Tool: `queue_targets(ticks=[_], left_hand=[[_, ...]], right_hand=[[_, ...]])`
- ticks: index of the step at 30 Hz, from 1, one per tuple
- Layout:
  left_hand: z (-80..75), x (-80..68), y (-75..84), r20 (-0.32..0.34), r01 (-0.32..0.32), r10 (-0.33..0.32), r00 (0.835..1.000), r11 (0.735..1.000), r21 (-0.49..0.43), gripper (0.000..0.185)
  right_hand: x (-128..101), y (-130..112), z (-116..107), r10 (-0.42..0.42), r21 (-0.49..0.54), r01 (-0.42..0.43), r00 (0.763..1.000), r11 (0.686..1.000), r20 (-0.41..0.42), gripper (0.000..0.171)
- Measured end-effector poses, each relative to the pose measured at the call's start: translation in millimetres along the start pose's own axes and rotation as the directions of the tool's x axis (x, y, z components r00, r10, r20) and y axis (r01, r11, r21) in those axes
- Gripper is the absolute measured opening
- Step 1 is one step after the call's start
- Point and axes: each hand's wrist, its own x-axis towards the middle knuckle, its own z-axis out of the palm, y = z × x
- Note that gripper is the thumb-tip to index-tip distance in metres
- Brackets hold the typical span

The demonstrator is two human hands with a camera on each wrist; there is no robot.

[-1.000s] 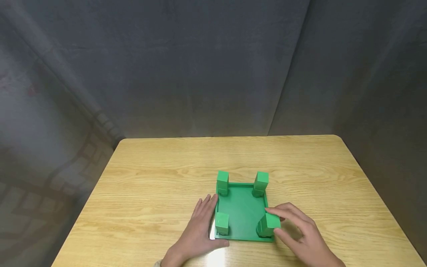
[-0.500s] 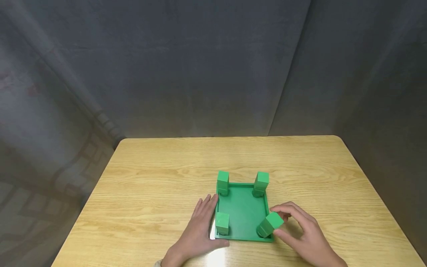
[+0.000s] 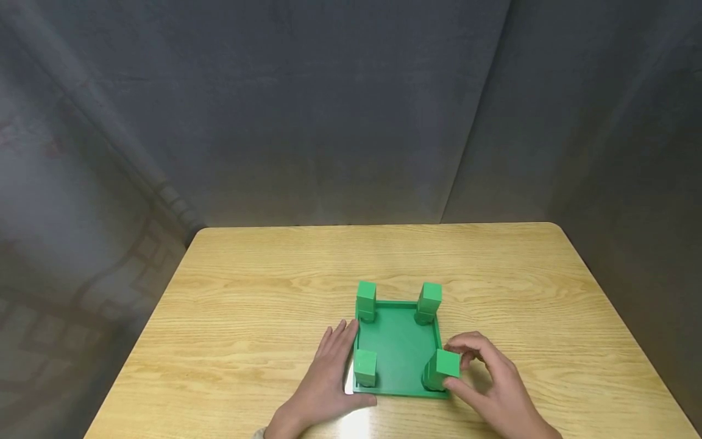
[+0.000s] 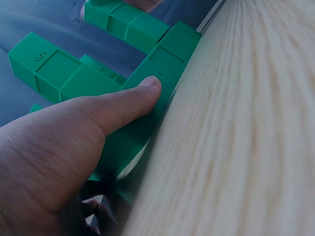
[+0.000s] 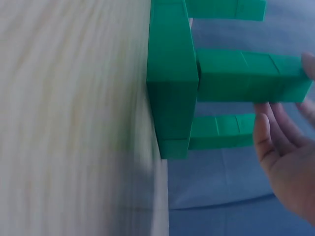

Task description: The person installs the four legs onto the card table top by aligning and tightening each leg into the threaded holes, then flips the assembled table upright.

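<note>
A square green tray (image 3: 399, 347) with low walls lies on the table, a green post standing at each corner. Fingers of my left hand (image 3: 323, 378) lie straight along its left wall, and the thumb presses the front wall, as the left wrist view shows. My right hand (image 3: 496, 384) pinches the upper part of the front-right post (image 5: 246, 76) between thumb and fingers. That post stands nearly upright, its foot at the tray's corner. Close to my left hand is the front-left post (image 4: 54, 69), marked 120. A back-left post (image 3: 366, 299) and a back-right post (image 3: 429, 299) stand untouched.
The wooden table (image 3: 263, 274) has rounded far corners and reaches out on both sides of the tray. Dark grey cloth (image 3: 329, 122) hangs behind it and along its sides.
Half a second ago the front-right post leaned and was twisted to the right; now it is straighter again, my right hand moving with it. The left hand and tray have stayed in place.
</note>
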Motion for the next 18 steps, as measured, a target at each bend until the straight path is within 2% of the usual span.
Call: queue_targets(ticks=[4,8,11,18], left_hand=[[0.8,-0.6,-0.7,-0.012,-0.010,0.010,1.000,1.000,-0.003,0.133],[0.9,-1.0,-1.0,-0.009,-0.012,0.012,1.000,1.000,-0.006,0.135],[0.5,-0.8,-1.2,0.001,-0.003,0.003,1.000,1.000,-0.010,0.136],[-0.2,0.0,-1.1,0.007,0.002,-0.002,1.000,1.000,-0.002,0.134]], right_hand=[[-0.2,-3.9,-6.9,0.022,-0.016,-0.020,0.993,1.000,0.118,0.070],[1.0,-6.5,-12.5,-0.002,-0.013,0.004,0.985,1.000,0.171,0.065],[2.5,-6.0,-14.2,-0.017,0.009,0.016,0.986,1.000,0.164,0.064],[1.6,-1.9,-8.4,0.042,0.026,-0.044,0.996,0.999,0.080,0.060]])
